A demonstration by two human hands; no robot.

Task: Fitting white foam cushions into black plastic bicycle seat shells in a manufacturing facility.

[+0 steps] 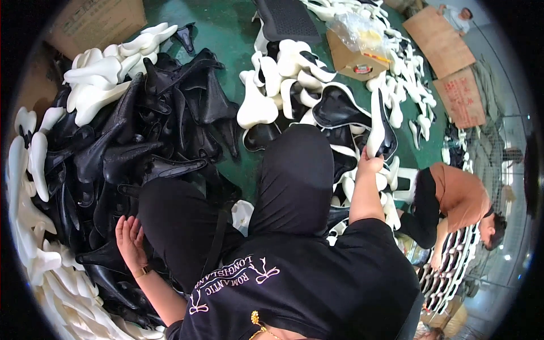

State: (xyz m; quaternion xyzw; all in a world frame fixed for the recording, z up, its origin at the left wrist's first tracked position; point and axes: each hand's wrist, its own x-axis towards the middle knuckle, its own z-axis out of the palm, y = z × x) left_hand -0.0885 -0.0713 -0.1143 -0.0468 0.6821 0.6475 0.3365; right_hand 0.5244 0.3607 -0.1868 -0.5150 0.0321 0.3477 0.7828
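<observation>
White, narrow saddle pad (377,122) upright in right hand (369,164).

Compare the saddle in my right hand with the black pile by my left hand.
The saddle is white with black, held upright in the right hand; the black pile is all black shells lying tangled on the floor. The left hand is open, holding nothing. Both are saddle-shaped parts.

Ahead of me on the green floor sits a small open brown cardboard box (352,58) with a round red-and-black label (362,69), a crumpled clear plastic bag (358,28) bulging from its top. Far left stands a larger brown cardboard carton (96,22). Far right lie two flattened brown cardboard sheets (447,62), the nearer one carrying red print.
</observation>
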